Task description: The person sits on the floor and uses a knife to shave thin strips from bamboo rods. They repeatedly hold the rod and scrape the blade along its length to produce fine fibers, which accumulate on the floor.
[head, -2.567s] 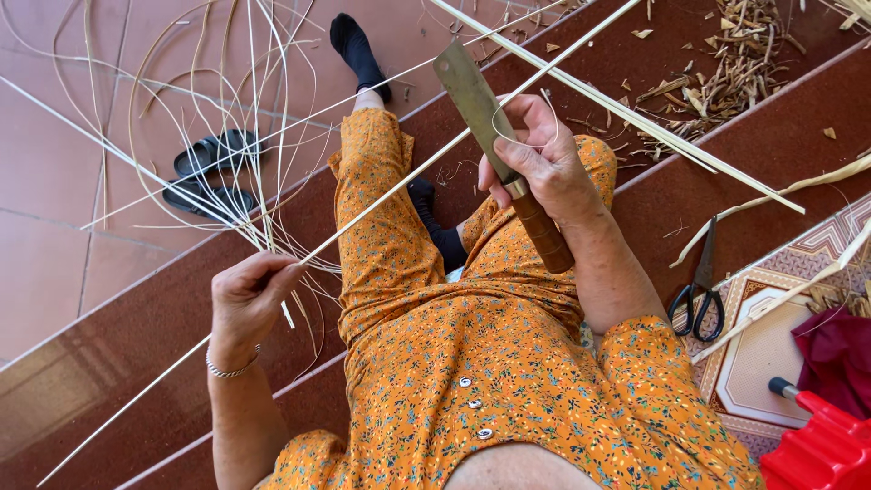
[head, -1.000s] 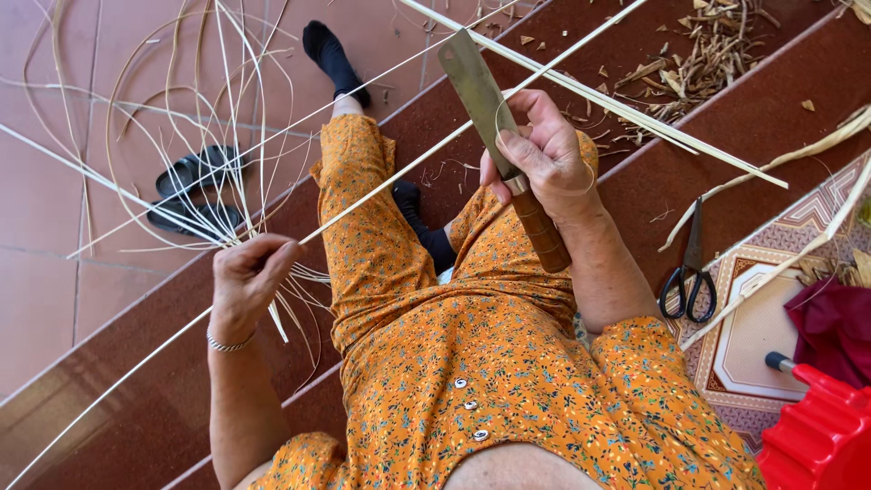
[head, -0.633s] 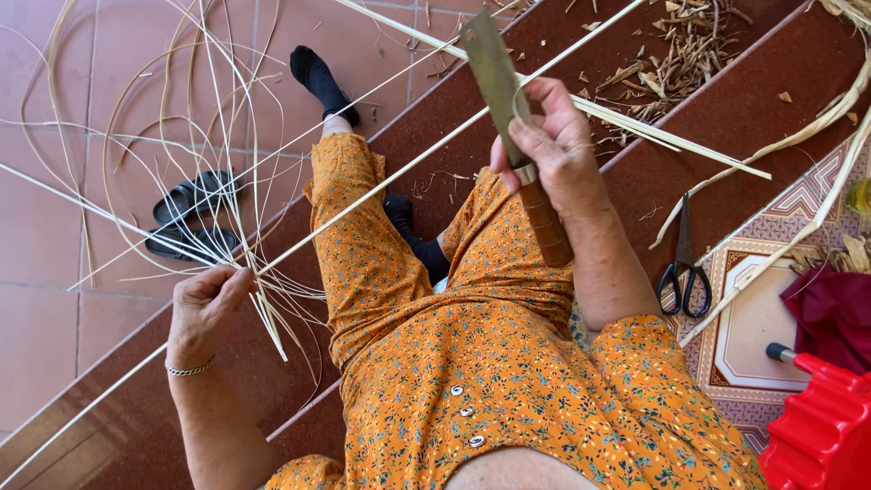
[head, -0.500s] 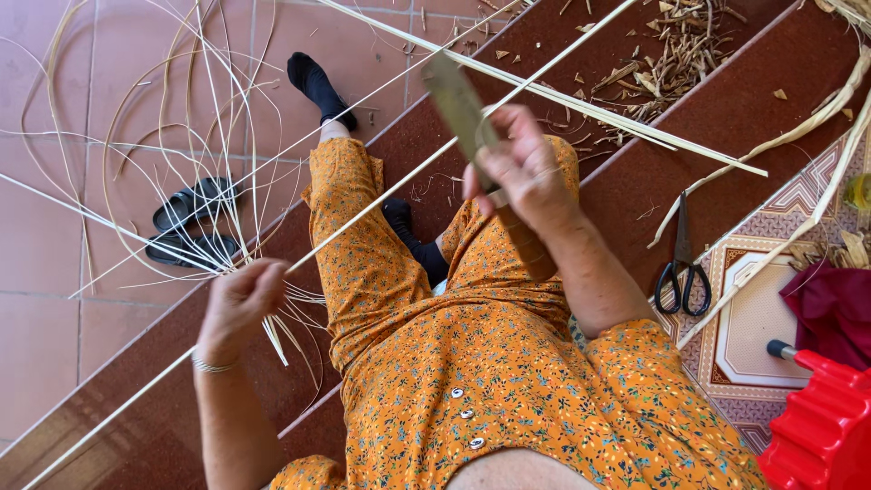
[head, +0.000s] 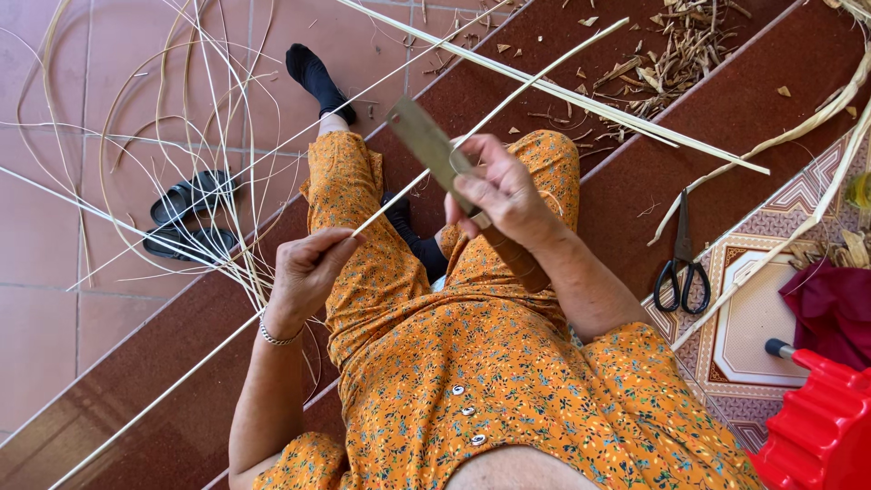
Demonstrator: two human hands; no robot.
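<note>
I am counting one broad knife [head: 434, 150], one pair of scissors [head: 682, 263], two black sandals [head: 189, 218]. The long pale bamboo strip [head: 399, 193] is running slantwise over my lap, thin and straight. My left hand [head: 307, 272] is pinching the strip; my right hand [head: 504, 195] is gripping the knife's wooden handle, blade tilting up against the strip.

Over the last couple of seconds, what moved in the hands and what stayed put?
The left hand slid up the long strip, closing toward the right hand, and still pinches it. The right hand keeps its grip on the knife, blade laid against the strip, tilted slightly differently. The scissors, sandals and loose strips on the floor lie as before.
</note>
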